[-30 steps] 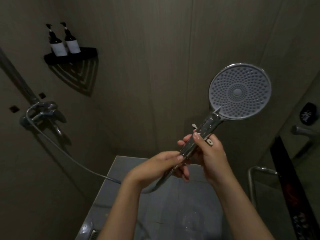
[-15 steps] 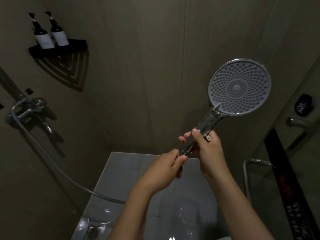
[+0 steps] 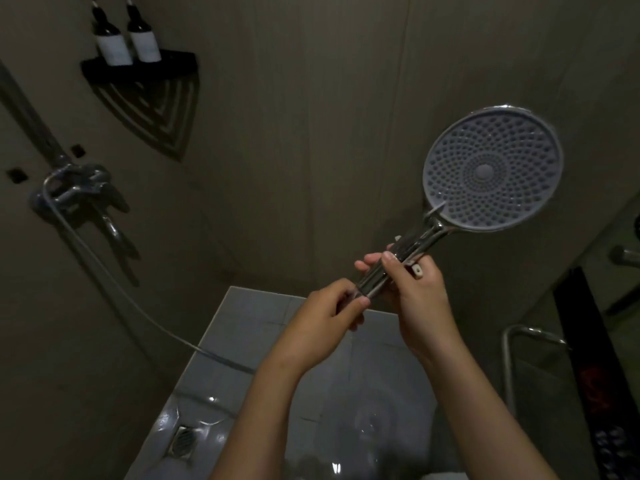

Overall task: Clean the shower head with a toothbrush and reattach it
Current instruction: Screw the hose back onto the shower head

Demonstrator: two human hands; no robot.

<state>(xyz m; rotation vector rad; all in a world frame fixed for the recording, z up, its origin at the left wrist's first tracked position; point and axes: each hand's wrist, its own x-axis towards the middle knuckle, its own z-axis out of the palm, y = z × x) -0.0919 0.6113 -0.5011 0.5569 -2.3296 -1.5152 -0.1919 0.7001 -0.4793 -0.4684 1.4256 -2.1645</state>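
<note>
The round shower head (image 3: 491, 173) faces me at the upper right, its grey nozzle face tilted up on a chrome handle. My right hand (image 3: 415, 299) grips the middle of that handle, and a small white toothbrush end (image 3: 417, 270) pokes out of the same fist. My left hand (image 3: 327, 313) pinches the bottom end of the handle, where the hose joint sits hidden under the fingers. The metal hose (image 3: 145, 313) runs from the wall mixer down to behind my left arm.
The chrome mixer valve (image 3: 78, 188) sits on the left wall. A black corner shelf (image 3: 138, 65) carries two dark bottles. A floor drain (image 3: 181, 441) lies in the wet tiled floor. A metal rail (image 3: 512, 341) and a dark towel (image 3: 595, 375) are at the right.
The camera view has shifted, so the shelf and mixer sit further right in frame. Both hands stay on the handle; my left hand's fingers have shifted slightly at its bottom end.
</note>
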